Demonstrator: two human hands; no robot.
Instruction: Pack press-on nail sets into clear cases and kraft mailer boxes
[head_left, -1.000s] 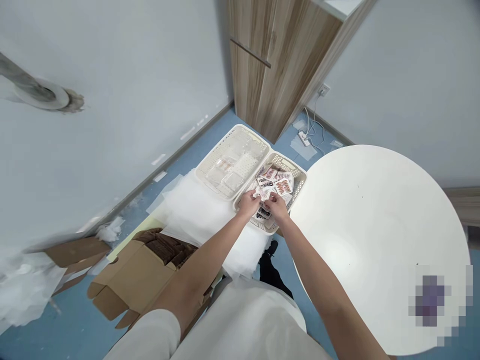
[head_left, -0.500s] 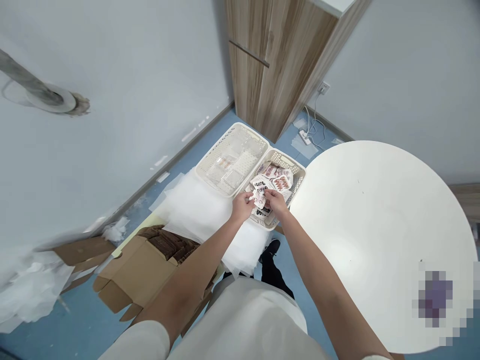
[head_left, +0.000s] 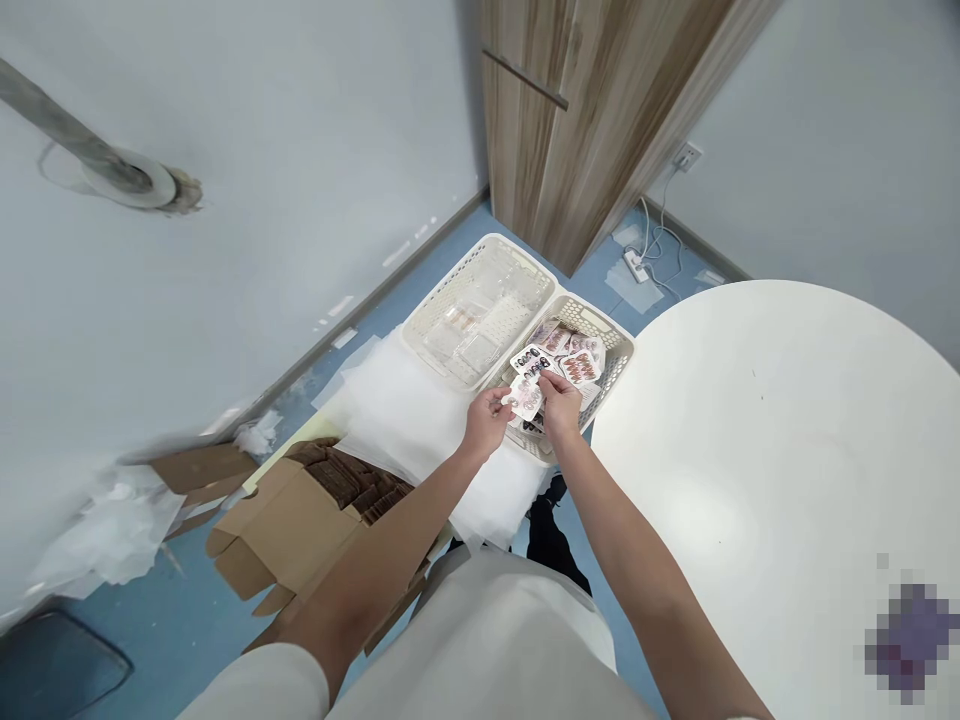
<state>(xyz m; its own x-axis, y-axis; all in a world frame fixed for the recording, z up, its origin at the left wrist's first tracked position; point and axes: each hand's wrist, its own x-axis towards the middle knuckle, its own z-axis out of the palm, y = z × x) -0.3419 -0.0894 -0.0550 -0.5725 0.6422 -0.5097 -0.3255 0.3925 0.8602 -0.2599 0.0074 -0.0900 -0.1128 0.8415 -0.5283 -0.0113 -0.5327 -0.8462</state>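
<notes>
A white card of press-on nails [head_left: 526, 398], pale pink, is held between both hands above a white basket [head_left: 616, 348]. My left hand [head_left: 486, 420] pinches the card's left edge between thumb and fingers. At its upper right edge, my right hand [head_left: 561, 402] grips with thumb and fingertips. Below them the basket holds several more cards, some with orange-red nails [head_left: 580, 366] and some with dark nails [head_left: 531, 360]. Adjoining it on the left, a second white basket [head_left: 421, 322] contains clear plastic boxes [head_left: 480, 350].
White foam sheets [head_left: 390, 410] lie left of my arms, beside an opened cardboard box [head_left: 292, 520] with brown folded pieces. A round white table [head_left: 750, 430] stands at right. Behind are a wooden cabinet [head_left: 585, 130] and a power strip [head_left: 636, 266] on the floor.
The view has shifted, so the surroundings appear further right. The held card now shows more of its face between my hands, which have both kept their grip.
</notes>
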